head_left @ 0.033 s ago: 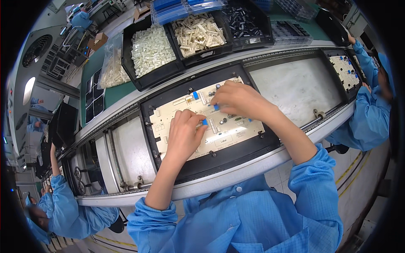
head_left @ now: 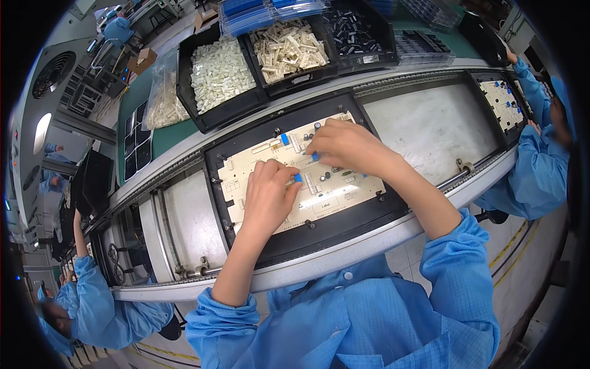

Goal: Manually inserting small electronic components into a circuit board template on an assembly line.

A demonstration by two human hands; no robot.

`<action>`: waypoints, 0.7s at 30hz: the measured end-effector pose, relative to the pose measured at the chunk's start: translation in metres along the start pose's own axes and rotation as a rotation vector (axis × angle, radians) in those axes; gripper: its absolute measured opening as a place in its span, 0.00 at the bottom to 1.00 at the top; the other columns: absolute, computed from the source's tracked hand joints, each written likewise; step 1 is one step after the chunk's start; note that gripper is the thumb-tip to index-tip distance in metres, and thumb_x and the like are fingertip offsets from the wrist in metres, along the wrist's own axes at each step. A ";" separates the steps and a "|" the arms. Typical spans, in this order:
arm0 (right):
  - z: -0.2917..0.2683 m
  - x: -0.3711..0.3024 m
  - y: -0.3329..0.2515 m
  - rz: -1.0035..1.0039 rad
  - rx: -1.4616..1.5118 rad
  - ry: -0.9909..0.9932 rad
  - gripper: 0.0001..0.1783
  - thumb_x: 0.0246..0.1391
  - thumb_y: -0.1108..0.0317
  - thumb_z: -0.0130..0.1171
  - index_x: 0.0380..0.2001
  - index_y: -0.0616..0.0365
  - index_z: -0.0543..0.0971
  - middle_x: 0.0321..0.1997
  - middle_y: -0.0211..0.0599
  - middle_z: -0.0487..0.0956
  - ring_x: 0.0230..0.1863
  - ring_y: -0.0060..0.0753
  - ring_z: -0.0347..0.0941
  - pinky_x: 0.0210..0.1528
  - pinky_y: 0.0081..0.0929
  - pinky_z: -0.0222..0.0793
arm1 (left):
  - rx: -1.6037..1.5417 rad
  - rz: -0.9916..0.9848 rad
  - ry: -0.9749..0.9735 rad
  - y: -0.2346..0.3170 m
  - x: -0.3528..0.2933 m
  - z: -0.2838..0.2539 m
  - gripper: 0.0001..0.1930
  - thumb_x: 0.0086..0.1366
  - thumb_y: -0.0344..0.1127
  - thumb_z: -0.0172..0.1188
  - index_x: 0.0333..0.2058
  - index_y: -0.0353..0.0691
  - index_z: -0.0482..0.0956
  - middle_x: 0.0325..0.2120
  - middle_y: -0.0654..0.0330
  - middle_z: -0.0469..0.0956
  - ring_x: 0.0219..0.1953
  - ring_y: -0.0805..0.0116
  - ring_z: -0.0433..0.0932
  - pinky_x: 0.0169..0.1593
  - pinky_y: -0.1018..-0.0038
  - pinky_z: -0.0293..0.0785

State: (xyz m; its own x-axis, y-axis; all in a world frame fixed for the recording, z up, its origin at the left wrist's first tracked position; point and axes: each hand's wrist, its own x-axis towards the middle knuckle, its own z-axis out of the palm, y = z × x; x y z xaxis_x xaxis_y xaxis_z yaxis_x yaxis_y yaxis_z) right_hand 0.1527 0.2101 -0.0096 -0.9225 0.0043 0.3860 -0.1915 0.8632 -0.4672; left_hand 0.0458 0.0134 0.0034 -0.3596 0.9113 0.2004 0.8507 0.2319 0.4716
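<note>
A cream circuit board (head_left: 246,161) lies in a black frame (head_left: 289,248) on the conveyor before me. Over its middle is my left hand (head_left: 268,190), closed, with thumb and forefinger at a small blue component (head_left: 298,178). Farther right, my right hand (head_left: 347,144) is closed too, its fingertips bent down onto the board by another blue component (head_left: 316,157). What its fingers grip, if anything, is hidden. Between the hands and the far edge stand a third blue component (head_left: 284,139), a white connector (head_left: 294,143) and small dark capacitors (head_left: 318,126).
Beyond the conveyor rail stand black bins of pale green connectors (head_left: 221,71), cream connectors (head_left: 289,48) and black parts (head_left: 353,34). A plastic bag of parts (head_left: 166,101) lies beside them. Co-workers in blue sit at left (head_left: 117,307) and right (head_left: 528,172), another framed board (head_left: 501,104) near the right one.
</note>
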 end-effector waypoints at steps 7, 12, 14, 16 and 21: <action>-0.022 -0.006 -0.011 0.100 0.045 0.023 0.11 0.37 0.74 0.60 0.30 0.56 0.76 0.32 0.34 0.76 0.41 0.40 0.69 0.45 0.33 0.67 | 0.010 0.005 0.001 0.004 -0.002 0.003 0.11 0.50 0.29 0.64 0.34 0.36 0.80 0.29 0.58 0.72 0.36 0.59 0.69 0.43 0.68 0.67; -0.049 -0.025 -0.022 0.173 0.049 0.009 0.11 0.35 0.75 0.59 0.29 0.56 0.76 0.31 0.33 0.76 0.38 0.38 0.68 0.41 0.31 0.67 | 0.050 0.013 0.015 0.002 0.000 0.004 0.11 0.50 0.29 0.64 0.35 0.36 0.80 0.29 0.58 0.73 0.37 0.59 0.69 0.43 0.68 0.67; -0.055 -0.035 -0.028 0.209 0.031 -0.017 0.11 0.35 0.76 0.59 0.29 0.56 0.75 0.31 0.32 0.76 0.37 0.38 0.68 0.40 0.31 0.67 | 0.029 0.008 0.003 0.000 0.000 0.004 0.12 0.50 0.29 0.64 0.36 0.36 0.79 0.30 0.57 0.73 0.37 0.59 0.69 0.43 0.68 0.67; -0.058 -0.043 -0.035 0.333 0.036 -0.127 0.12 0.34 0.76 0.58 0.29 0.55 0.75 0.30 0.32 0.75 0.37 0.37 0.68 0.40 0.31 0.67 | -0.038 0.028 0.063 -0.002 0.000 0.000 0.13 0.51 0.29 0.64 0.37 0.37 0.79 0.31 0.57 0.73 0.38 0.61 0.70 0.44 0.69 0.67; -0.050 -0.061 -0.035 0.311 -0.068 -0.155 0.14 0.34 0.76 0.59 0.30 0.54 0.74 0.28 0.31 0.74 0.37 0.37 0.68 0.40 0.30 0.66 | -0.231 0.010 0.320 0.007 0.007 -0.055 0.11 0.54 0.26 0.61 0.38 0.38 0.78 0.31 0.60 0.73 0.33 0.69 0.71 0.38 0.75 0.67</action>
State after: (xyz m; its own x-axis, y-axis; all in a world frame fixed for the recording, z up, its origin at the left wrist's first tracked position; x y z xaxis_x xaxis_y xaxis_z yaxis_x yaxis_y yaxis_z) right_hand 0.2320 0.2044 0.0232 -0.9740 0.2003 0.1054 0.1251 0.8644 -0.4870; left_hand 0.0278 0.0026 0.0553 -0.4839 0.7525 0.4468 0.7596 0.1076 0.6414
